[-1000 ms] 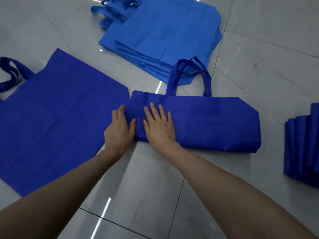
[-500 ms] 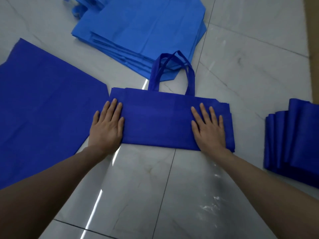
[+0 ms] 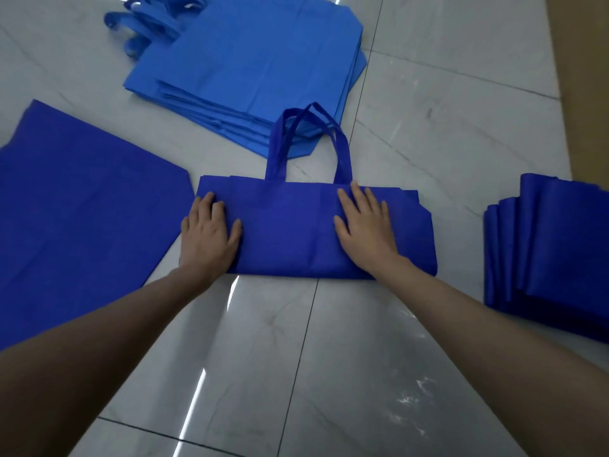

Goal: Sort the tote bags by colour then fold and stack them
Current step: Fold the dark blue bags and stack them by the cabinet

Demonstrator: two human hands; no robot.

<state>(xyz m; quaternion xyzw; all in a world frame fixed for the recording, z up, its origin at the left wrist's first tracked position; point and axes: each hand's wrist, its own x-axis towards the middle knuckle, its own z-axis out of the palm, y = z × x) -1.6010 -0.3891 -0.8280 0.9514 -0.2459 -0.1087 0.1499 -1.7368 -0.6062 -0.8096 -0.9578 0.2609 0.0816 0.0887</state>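
A dark blue tote bag point(image 3: 290, 225), folded into a long strip, lies flat on the floor tiles with its two handles point(image 3: 309, 140) pointing away from me. My left hand point(image 3: 209, 234) presses flat on its left end, fingers spread. My right hand point(image 3: 364, 225) presses flat right of the strip's middle. A pile of unfolded dark blue bags point(image 3: 82, 212) lies to the left. A stack of folded dark blue bags point(image 3: 557, 245) sits at the right. A pile of flat light blue bags point(image 3: 250, 67) lies behind.
The floor point(image 3: 329, 357) is glossy grey marble tile with dark grout lines. A tan strip point(image 3: 586, 77) runs along the far right edge. The light blue pile's handles point(image 3: 145, 24) bunch at the top left.
My right hand slid from beside the left hand out along the folded bag to the right, then came back slightly towards the middle. The left hand stayed on the left end.
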